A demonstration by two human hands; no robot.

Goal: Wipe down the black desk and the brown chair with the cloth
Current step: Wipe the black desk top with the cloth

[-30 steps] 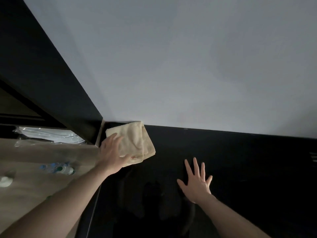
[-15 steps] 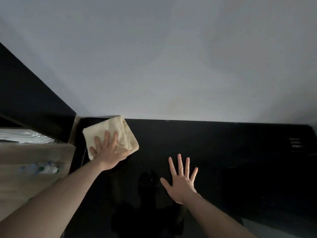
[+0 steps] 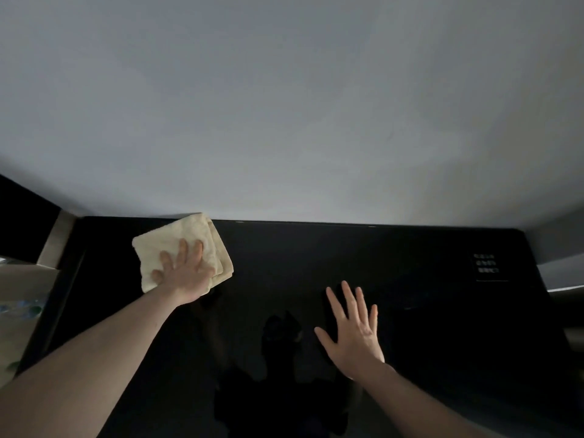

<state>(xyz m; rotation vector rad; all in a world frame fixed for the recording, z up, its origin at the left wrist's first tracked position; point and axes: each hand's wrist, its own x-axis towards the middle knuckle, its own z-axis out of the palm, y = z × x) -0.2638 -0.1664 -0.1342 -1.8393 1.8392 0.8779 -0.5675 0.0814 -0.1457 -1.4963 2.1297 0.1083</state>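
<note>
**Cloth Pressed Flat on the Desk**

A folded, soft yellow cloth (image 3: 186,248) is pressed down on the shiny black desk (image 3: 410,311) by the left hand (image 3: 183,273), with its fingers laid straight on top. The cloth is found at about 10 o'clock, touching the grey wall (image 3: 284,105). The right hand (image 3: 354,330) is spread wide and flat on the desk at about 5 o'clock, well apart from the cloth. Nothing is held by it.

Soft terry cloth (image 3: 177,248) lies on the glossy, smooth black desk (image 3: 347,254).
</note>
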